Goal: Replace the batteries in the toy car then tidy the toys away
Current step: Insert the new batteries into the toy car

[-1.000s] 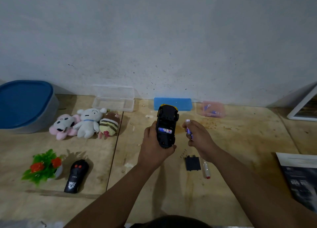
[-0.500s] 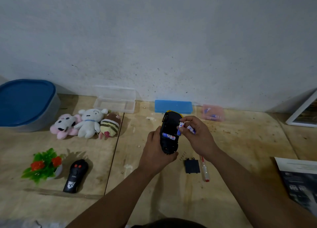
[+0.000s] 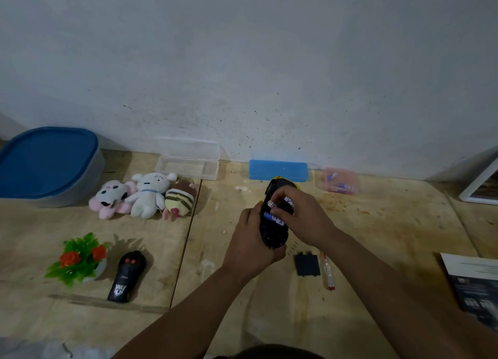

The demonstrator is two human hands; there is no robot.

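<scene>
Right hand [image 3: 301, 218] has moved onto the car since a second ago, pinching a battery [image 3: 280, 203] | left hand [image 3: 252, 246] grips upside-down toy car [image 3: 272, 233] mid-frame above the surface [image 3: 377, 250] | battery cover [image 3: 306, 264] lower right

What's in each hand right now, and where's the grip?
Left hand grips the upturned toy car around its near end; right hand pinches a battery over the car's underside.
</scene>
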